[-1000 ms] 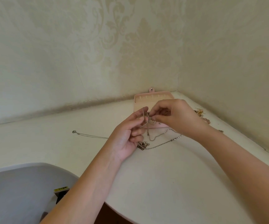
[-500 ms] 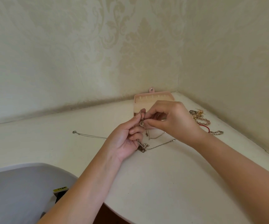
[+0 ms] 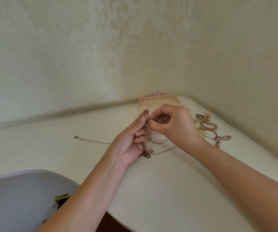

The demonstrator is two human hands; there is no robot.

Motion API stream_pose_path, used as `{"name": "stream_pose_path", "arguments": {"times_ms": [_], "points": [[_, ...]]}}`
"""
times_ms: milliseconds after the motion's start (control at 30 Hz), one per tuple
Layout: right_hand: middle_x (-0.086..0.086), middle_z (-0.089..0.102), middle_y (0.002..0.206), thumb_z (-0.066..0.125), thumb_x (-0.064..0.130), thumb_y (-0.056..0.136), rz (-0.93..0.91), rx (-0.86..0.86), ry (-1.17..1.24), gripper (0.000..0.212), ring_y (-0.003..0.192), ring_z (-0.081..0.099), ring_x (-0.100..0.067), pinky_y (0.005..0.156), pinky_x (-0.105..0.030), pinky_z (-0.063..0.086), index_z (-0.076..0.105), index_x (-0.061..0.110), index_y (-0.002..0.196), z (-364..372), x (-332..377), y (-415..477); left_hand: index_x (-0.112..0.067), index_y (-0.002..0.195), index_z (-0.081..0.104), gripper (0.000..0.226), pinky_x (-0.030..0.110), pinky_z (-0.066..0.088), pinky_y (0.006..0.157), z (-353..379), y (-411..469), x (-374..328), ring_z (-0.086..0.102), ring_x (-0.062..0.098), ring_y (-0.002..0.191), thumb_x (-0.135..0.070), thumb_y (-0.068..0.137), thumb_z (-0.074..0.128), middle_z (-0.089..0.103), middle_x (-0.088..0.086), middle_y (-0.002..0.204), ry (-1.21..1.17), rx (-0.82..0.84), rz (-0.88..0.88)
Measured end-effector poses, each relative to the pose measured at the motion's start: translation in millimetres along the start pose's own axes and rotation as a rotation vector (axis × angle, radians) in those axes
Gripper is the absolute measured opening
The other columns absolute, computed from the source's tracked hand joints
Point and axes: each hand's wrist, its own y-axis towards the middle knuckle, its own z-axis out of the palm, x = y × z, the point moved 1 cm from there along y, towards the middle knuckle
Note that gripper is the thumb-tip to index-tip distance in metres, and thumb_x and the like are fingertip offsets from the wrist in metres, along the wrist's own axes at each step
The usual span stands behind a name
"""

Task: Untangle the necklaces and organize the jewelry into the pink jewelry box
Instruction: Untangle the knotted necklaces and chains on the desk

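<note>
My left hand (image 3: 130,141) holds a tangle of thin silver necklaces (image 3: 145,152) just above the white table, its fingers curled round the chains. My right hand (image 3: 173,124) pinches a small clasp or link at the top of the tangle, right against my left fingertips. Loose chain ends trail from the tangle onto the table: one runs left to a small clasp (image 3: 76,137), others lie to the right (image 3: 166,149). The open pink jewelry box (image 3: 158,102) stands behind my hands, near the wall corner, partly hidden by them.
A heap of other jewelry (image 3: 206,124) lies to the right of my right hand: rings, pink beads, gold pieces, a red cord and a silver chain bracelet (image 3: 221,138). Walls close in behind and on the right. A grey seat (image 3: 18,198) sits low on the left.
Both hands have shifted slightly left and closer together at the tangle's top. The jewelry heap on the right, earlier hidden by my right hand, shows fully now.
</note>
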Motion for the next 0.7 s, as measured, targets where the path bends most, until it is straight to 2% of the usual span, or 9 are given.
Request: {"name": "stream_pose_path", "arguments": {"times_ms": [200,333,400,500,700], "points": [[0.01,0.06,0.062,0.073,0.006,0.075,0.023,0.015,0.015,0.015,0.056,0.051,-0.002,0.054,-0.016,0.043,0.066,0.017,0.067,-0.9,-0.4,1.5,-0.019,0.106,0.065,0.032,0.007,0.031,0.038,-0.1,-0.6,-1.3,0.039,0.0,0.043,-0.012,0.075,0.063,0.061,-0.013,0.076,0.11,0.002,0.037],[0.012,0.061,0.063,0.073,0.007,0.079,0.046,0.052,0.008,0.011,0.057,0.054,0.0,0.058,-0.01,0.043,0.069,0.015,0.072,-3.8,-5.0,3.9,-0.018,0.107,0.065,0.033,0.007,0.031,0.038,0.4,-1.0,-1.9,0.039,0.0,0.043,-0.012,0.075,0.064,0.061,-0.014,0.076,0.135,-0.009,0.061],[0.013,0.065,0.068,0.074,0.007,0.079,0.035,0.067,-0.009,0.007,0.063,0.059,0.001,0.063,-0.01,0.046,0.073,0.014,0.077,-4.5,-6.4,4.0,-0.019,0.104,0.064,0.026,0.007,0.032,0.038,-0.1,-0.9,-3.0,0.039,0.0,0.042,-0.012,0.079,0.062,0.059,-0.014,0.075,0.135,-0.001,0.074],[0.012,0.069,0.075,0.073,0.009,0.081,0.001,0.073,-0.04,0.007,0.073,0.065,-0.004,0.071,-0.017,0.051,0.077,0.013,0.085,-2.7,-5.6,2.3,-0.021,0.095,0.068,0.019,0.006,0.031,0.039,-0.3,-1.7,-3.9,0.04,0.0,0.043,-0.014,0.078,0.063,0.059,-0.015,0.078,0.129,-0.011,0.095],[0.014,0.069,0.072,0.073,0.013,0.082,0.018,-0.007,-0.019,0.006,0.07,0.064,0.0,0.068,-0.015,0.05,0.078,0.012,0.086,1.3,-0.9,-1.1,-0.024,0.077,0.075,0.011,0.006,0.029,0.04,0.3,-1.2,-2.7,0.039,0.001,0.044,-0.017,0.073,0.067,0.057,-0.015,0.076,0.193,-0.044,0.138]]}}
